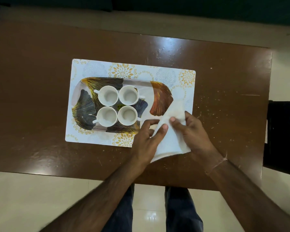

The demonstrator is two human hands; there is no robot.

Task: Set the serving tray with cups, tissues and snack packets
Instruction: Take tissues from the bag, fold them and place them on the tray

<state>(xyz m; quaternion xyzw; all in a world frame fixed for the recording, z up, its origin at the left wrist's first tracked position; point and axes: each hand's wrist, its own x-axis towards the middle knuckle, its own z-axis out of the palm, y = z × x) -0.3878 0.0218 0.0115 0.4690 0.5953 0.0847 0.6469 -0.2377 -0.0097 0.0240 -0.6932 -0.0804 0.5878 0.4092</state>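
A leaf-patterned serving tray lies on a white floral placemat. Several white cups stand upright in a tight square on the tray's left half, all empty. A white tissue hangs over the tray's near right corner and the placemat edge. My left hand grips the tissue's left side with thumb on top. My right hand pinches its right side, fingers curled over the fold. No snack packets are in view.
The placemat rests on a brown wooden table with scuffed, speckled varnish at the right. A black object stands beyond the table's right edge. Pale floor tiles and my legs show below the near edge.
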